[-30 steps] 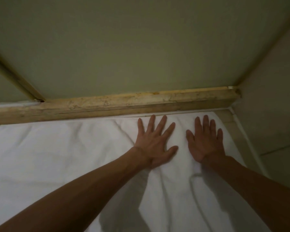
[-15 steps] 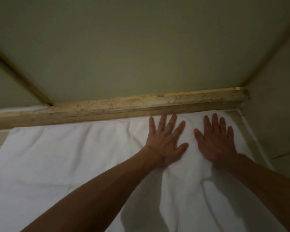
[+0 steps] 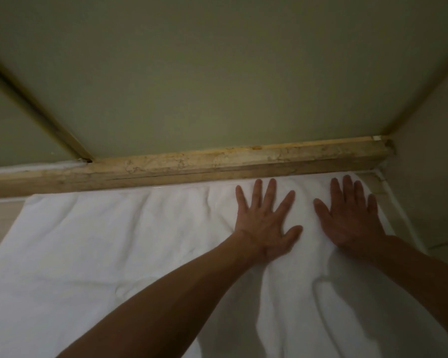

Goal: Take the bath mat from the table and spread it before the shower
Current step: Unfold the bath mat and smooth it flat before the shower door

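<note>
Shower curb (image 3: 217, 164), bath mat (image 3: 114, 241) partly off-frame

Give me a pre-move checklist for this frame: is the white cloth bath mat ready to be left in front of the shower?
1. Mat unfolded on the floor: ok; the white cloth bath mat lies spread out.
2. Far edge along the beige stone shower sill: ok; it runs along it.
3. Hands free to lift: ok; left hand and right hand press flat, fingers straight, gripping nothing.
4. Creases smoothed: not ok; folds show near the wrists.
5. Near edge straight: cannot tell; it is out of frame.
</note>
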Demonstrator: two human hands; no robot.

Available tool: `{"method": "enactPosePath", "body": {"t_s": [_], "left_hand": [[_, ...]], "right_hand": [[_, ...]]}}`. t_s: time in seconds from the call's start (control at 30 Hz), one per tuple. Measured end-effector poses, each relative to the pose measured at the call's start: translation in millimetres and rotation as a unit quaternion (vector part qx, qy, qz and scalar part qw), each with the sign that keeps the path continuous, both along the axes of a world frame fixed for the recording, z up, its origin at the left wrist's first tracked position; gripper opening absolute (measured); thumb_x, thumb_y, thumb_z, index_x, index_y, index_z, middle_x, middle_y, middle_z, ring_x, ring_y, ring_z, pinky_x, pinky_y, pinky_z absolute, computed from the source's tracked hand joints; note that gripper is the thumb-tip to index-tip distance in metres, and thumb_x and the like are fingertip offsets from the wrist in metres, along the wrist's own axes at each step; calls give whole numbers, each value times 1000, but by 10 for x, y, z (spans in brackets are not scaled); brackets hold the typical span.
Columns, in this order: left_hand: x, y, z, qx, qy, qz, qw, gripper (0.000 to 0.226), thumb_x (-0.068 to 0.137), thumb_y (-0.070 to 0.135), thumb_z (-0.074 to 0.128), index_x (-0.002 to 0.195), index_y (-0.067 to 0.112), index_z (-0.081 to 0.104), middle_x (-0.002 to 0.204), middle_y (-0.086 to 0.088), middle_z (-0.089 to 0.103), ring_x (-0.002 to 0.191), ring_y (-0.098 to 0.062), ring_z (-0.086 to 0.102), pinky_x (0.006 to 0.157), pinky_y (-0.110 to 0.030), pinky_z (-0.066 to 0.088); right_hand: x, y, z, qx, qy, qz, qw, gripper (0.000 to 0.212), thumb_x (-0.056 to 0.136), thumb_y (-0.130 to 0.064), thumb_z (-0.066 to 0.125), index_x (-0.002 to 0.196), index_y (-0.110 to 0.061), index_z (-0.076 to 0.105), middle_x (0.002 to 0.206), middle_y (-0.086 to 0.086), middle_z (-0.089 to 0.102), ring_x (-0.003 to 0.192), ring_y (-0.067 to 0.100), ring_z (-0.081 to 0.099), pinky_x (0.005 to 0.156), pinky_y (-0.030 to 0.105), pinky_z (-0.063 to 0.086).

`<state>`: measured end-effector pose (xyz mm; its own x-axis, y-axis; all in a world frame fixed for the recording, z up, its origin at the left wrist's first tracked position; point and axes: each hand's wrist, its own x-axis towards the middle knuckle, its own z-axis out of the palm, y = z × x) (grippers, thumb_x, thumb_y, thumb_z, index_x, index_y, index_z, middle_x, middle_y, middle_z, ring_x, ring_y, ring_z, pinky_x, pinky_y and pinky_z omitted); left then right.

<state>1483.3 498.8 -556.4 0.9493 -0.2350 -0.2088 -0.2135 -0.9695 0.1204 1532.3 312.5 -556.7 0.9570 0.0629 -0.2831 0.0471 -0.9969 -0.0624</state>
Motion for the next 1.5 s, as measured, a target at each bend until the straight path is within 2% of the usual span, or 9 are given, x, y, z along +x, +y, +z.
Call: {"method": "enactPosePath", "body": {"t_s": [0.13, 0.27, 0.47, 0.63, 0.77, 0.9, 1.07, 1.2, 1.5], "left_hand": [[7, 14, 29, 5, -1, -3, 1000, 74, 89, 70, 12, 150, 35, -12, 158, -8, -20, 142, -33, -24, 108, -65, -12], [-80, 124, 73, -29, -5, 23, 999, 74, 90, 67, 12, 151, 29, -8, 159, -9, -15, 144, -31, -20, 112, -61, -12], [-297, 656, 148, -65, -48, 119, 990, 70, 91, 61, 7, 152, 26, -1, 161, -7, -5, 146, -26, -10, 113, -54, -8], [-626, 1349, 67, -57, -56, 195, 977, 69, 90, 58, -1, 151, 26, -4, 160, -8, -7, 146, -26, -10, 115, -53, -7], [-734, 1538, 16, -7, -35, 185, 982, 68, 89, 60, 0, 150, 31, -10, 159, -7, -16, 144, -26, -19, 113, -59, -11], [-714, 1561, 9, -1, -42, 180, 983, 62, 94, 50, 7, 151, 32, -6, 160, -7, -15, 145, -26, -19, 112, -60, -9], [-696, 1548, -12, -12, -48, 184, 982, 61, 94, 48, 7, 152, 32, -4, 160, -6, -13, 145, -25, -19, 112, -60, -9], [-687, 1546, -26, -8, -53, 186, 981, 63, 92, 51, 5, 151, 34, -3, 161, -6, -10, 146, -25, -16, 112, -60, -9], [-692, 1579, -66, -15, -65, 179, 982, 63, 92, 55, 7, 151, 36, -4, 161, -5, -9, 146, -24, -15, 113, -59, -9]], "right_hand": [[17, 32, 58, -17, 5, 4, 1000, 72, 94, -58, 9, 150, -17, -10, 158, 10, -17, 145, 27, -14, 115, 44, -10], [-99, 139, 100, 11, -23, 21, 999, 69, 96, -53, 15, 151, -16, -6, 158, 14, -15, 146, 29, -9, 117, 42, -2], [-416, 630, 216, 70, -68, 111, 989, 65, 97, -48, 20, 151, -14, 6, 159, 14, -7, 146, 25, -3, 116, 34, 1], [-759, 1312, 298, 91, -85, 227, 966, 63, 98, -47, 17, 151, -12, 10, 158, 18, 0, 147, 27, -2, 117, 35, -1], [-865, 1838, 265, 107, -76, 268, 954, 61, 99, -46, 14, 151, -15, 5, 159, 13, -4, 146, 25, -7, 115, 35, -6], [-879, 2158, 146, 91, -75, 280, 953, 58, 99, -42, 7, 150, -17, -5, 159, 11, -7, 146, 24, -11, 114, 36, -10], [-734, 1966, 14, 43, -80, 300, 950, 71, 86, -55, -18, 149, -24, -10, 159, 4, -14, 144, 22, -16, 116, 43, -10], [-605, 1829, -26, 40, -83, 301, 949, 72, 87, -59, -12, 150, -25, -5, 160, 1, -10, 145, 20, -13, 117, 43, -7], [-326, 1069, -33, 27, -86, 232, 968, 73, 87, -60, -6, 151, -25, -5, 160, 1, -11, 146, 17, -11, 117, 39, -6]]}}
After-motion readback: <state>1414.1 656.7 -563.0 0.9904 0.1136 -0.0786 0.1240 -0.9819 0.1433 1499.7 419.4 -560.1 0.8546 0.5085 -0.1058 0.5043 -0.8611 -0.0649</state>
